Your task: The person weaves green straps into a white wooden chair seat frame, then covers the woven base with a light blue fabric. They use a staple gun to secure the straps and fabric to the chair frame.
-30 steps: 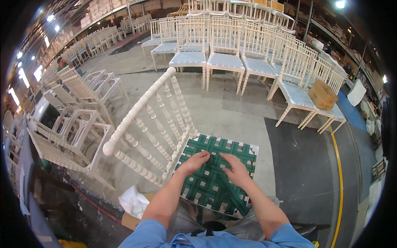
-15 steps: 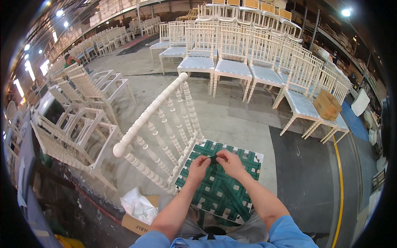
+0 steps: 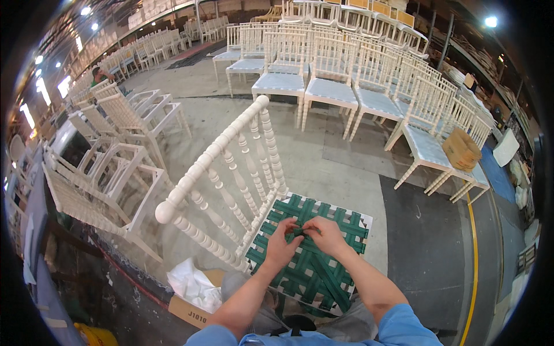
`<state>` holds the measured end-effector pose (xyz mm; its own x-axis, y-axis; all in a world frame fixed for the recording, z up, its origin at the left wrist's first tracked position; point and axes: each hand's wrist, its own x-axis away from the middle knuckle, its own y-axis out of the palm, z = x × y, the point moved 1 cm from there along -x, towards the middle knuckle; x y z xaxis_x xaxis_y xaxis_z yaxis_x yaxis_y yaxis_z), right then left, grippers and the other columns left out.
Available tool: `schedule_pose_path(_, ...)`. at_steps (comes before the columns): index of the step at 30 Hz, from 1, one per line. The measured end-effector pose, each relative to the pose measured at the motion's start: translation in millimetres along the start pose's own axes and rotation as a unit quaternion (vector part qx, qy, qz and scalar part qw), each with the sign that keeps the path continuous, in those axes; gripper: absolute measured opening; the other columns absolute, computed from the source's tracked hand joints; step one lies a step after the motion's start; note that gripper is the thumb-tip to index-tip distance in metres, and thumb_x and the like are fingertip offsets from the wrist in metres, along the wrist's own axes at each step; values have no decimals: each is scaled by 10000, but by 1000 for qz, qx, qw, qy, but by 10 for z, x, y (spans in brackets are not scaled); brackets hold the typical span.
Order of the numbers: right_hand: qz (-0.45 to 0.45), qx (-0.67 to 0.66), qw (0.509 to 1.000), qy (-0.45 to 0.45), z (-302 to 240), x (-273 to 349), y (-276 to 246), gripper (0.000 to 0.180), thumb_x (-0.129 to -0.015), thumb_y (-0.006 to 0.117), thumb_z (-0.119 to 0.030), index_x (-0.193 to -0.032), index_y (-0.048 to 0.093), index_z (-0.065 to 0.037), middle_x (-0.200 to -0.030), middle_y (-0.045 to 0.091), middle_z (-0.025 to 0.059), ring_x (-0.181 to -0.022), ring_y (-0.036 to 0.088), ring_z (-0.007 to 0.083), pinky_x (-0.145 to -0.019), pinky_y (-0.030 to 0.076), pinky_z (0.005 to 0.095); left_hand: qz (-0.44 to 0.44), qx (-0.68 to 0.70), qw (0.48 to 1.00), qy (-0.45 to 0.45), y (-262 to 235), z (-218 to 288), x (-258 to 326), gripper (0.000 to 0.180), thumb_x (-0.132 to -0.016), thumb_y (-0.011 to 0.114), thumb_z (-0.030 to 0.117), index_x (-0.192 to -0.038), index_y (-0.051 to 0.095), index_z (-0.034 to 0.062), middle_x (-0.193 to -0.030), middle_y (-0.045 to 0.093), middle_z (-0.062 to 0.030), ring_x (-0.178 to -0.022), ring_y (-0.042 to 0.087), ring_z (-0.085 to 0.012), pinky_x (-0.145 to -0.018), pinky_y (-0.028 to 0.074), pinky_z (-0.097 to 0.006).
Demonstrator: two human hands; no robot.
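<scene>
In front of me stands a cream chair point(image 3: 222, 151) with a turned-spindle back on its left side. Green webbing point(image 3: 340, 228) is woven in a crisscross over its seat frame. Above the far-middle part of the seat, my left hand point(image 3: 283, 245) and my right hand point(image 3: 324, 235) come close together, fingertips pinching a small dark green piece of webbing strap point(image 3: 299, 231) between them. Fingers partly cover its end. A loose length of green strap point(image 3: 330, 282) lies slantwise over the weave toward the near right corner.
Rows of cream chairs with pale blue seats point(image 3: 332, 90) stand ahead; a cardboard-brown bundle point(image 3: 461, 149) rests on one. Unfinished chair frames point(image 3: 124, 179) are at left. A cardboard box point(image 3: 190, 312) with white plastic point(image 3: 193, 285) sits by my left knee. Another person point(image 3: 101, 76) is far left.
My hands have drawn closer together over the strap, and the left fingers have curled further around it. The view has shifted slightly; the chair has stayed in place.
</scene>
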<state>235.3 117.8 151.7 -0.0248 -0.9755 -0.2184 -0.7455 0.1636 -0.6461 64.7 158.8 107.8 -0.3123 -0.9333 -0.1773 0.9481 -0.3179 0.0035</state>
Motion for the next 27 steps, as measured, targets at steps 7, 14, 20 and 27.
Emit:
schedule_pose_path(7, -68, -17, 997, 23, 178, -276, 299, 143, -902, 729, -149, -1017, 757, -69, -970, 700, 123, -913, 705, 309, -795, 568, 390, -29, 73, 989, -128, -161, -691, 41, 222, -1022, 656, 183, -1135, 691, -5, -1103, 725, -110, -1020, 709, -214, -873, 547, -325)
schedule_pose_path(14, -59, 52, 985, 156, 1313, -1032, 675, 198, -865, 730, -246, -947, 792, -77, -934, 750, 165, -909, 721, 335, -819, 563, 442, -6, 218, 898, -382, 147, -974, -68, 382, -1066, 573, 202, -1376, 574, -22, -1113, 698, -114, -901, 751, -246, -861, 587, -346)
schedule_pose_path(20, -30, 113, 976, 183, 1583, -1575, 1127, 196, -893, 721, -271, -981, 798, -113, -1035, 704, 151, -983, 683, 367, -876, 540, 468, 86, -241, 965, -54, -145, -1298, -792, 328, -1043, 554, 201, -1302, 674, 40, -1347, 665, -163, -1102, 676, -412, -1023, 510, -484)
schedule_pose_path(27, 42, 102, 977, 181, 1624, -1581, 1343, 166, -894, 721, -283, -941, 800, -145, -975, 683, 104, -959, 681, 336, -820, 537, 461, -29, -420, 907, 3, -84, -1565, -1079, 424, -998, 611, 264, -1398, 633, 126, -1547, 532, -35, -1438, 404, -460, -1183, 312, -618)
